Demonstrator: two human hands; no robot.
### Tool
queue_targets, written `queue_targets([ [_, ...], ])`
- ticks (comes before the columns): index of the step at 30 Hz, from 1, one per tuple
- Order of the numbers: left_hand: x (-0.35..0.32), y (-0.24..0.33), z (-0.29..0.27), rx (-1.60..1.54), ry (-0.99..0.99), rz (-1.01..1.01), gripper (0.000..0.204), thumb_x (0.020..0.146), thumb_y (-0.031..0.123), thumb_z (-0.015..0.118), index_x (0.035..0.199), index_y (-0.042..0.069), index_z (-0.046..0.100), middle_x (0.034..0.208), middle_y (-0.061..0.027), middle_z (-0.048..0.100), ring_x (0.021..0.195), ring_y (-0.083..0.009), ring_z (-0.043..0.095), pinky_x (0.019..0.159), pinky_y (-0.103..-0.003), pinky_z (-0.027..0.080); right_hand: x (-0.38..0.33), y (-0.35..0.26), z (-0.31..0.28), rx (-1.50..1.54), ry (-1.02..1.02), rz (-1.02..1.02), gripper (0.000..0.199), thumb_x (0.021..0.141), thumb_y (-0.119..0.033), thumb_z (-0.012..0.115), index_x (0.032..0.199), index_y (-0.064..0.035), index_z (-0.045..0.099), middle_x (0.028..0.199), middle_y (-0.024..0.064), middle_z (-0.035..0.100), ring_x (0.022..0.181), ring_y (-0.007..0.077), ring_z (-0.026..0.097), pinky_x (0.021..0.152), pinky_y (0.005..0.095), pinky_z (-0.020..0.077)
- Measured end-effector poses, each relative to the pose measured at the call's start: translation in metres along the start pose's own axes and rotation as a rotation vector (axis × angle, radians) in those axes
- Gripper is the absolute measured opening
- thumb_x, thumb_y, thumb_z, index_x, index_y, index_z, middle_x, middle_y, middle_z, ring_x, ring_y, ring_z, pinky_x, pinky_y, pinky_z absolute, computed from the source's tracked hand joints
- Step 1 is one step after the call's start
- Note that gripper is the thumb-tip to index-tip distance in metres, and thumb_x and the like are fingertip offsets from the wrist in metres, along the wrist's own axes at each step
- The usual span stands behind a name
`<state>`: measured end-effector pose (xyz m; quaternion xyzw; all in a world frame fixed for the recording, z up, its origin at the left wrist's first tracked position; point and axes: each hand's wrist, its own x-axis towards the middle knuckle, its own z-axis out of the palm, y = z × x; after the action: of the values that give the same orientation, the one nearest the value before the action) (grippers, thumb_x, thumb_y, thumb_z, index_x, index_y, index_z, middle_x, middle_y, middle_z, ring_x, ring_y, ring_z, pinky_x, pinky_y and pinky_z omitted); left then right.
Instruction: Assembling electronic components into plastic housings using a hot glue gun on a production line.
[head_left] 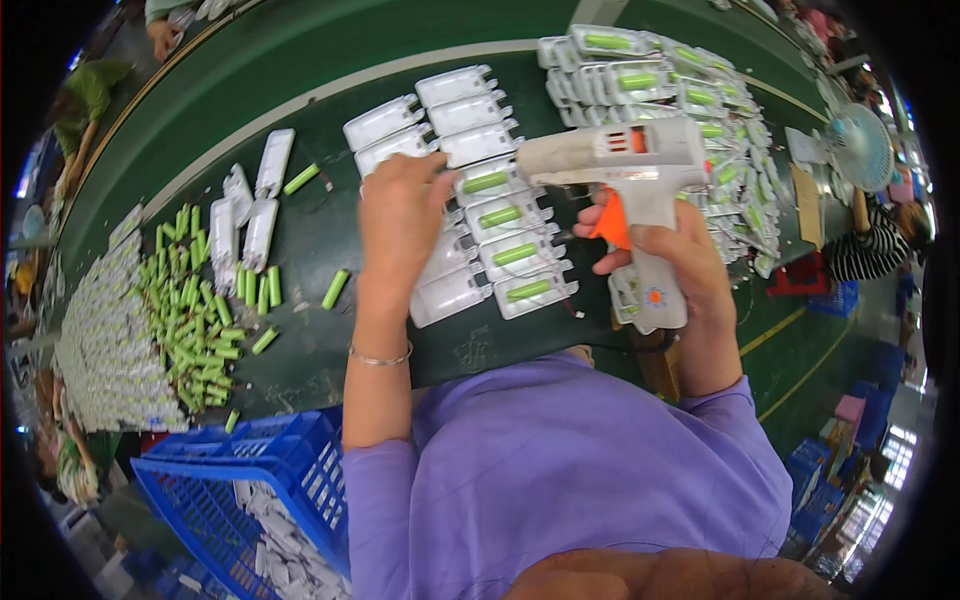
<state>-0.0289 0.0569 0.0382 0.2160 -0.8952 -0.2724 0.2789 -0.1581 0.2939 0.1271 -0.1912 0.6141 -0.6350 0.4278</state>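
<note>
"Right hand (695, 258)?"
"Wrapped round the white glue gun (660, 150), nozzle (532, 158) near the battery-filled casings (520, 268) on the green table (300, 375)."
"Left hand (400, 215)?"
"Fingers bent over plain white casings (475, 148); from here I can't tell whether they're pinching anything."

from my remote seat i'm seeing a dark green table (300, 360) stretching across the frame. a heap of white casings (105, 340) is covering its far left, with a pile of green cells (200, 320) lying just beside it. loose casings (262, 230) are resting upper left, two columns of open shells (473, 143) are lying mid-frame, and stacked cell-filled casings (590, 85) are crowding the upper right.
</note>
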Motion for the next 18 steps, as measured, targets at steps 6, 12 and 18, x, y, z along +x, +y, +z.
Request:
queue_targets([
  [6, -0.078, -0.040, -0.091, 0.196, -0.061, -0.456, 0.020, 0.077, 0.017, 0.074, 0.089, 0.004, 0.065, 0.083, -0.0143, 0.064, 0.076, -0.0286, 0.063, 0.067, -0.038, 0.049, 0.005, -0.004, 0.004, -0.042, -0.001, -0.023, 0.054, 0.078, -0.018, 0.057, 0.123, 0.0109, 0.049, 0.112, 0.0234, 0.062, 0.104, 0.0314, 0.064, 0.073, 0.0352, 0.0592],
  [12, -0.097, -0.060, -0.088, 0.025, 0.048, -0.499, 0.017, 0.083, 0.016, 0.071, 0.091, 0.002, 0.066, 0.082, -0.0113, 0.067, 0.068, -0.0205, 0.063, 0.064, -0.034, 0.050, 0.027, -0.003, 0.014, 0.039, -0.083, -0.004, 0.044, 0.079, -0.015, 0.061, 0.116, 0.0094, 0.053, 0.104, 0.0183, 0.063, 0.099, 0.0248, 0.064, 0.078, 0.0347, 0.0580],
  [18, -0.063, -0.055, -0.095, -0.397, 0.273, -0.506, 0.020, 0.088, 0.005, 0.064, 0.106, -0.002, 0.059, 0.091, -0.0057, 0.065, 0.078, -0.0100, 0.062, 0.071, -0.022, 0.051, 0.051, -0.003, 0.028, -0.111, -0.028, 0.094, 0.036, 0.080, -0.012, 0.058, 0.109, 0.0102, 0.056, 0.094, 0.0150, 0.065, 0.085, 0.0212, 0.066, 0.070, 0.0303, 0.0551],
])
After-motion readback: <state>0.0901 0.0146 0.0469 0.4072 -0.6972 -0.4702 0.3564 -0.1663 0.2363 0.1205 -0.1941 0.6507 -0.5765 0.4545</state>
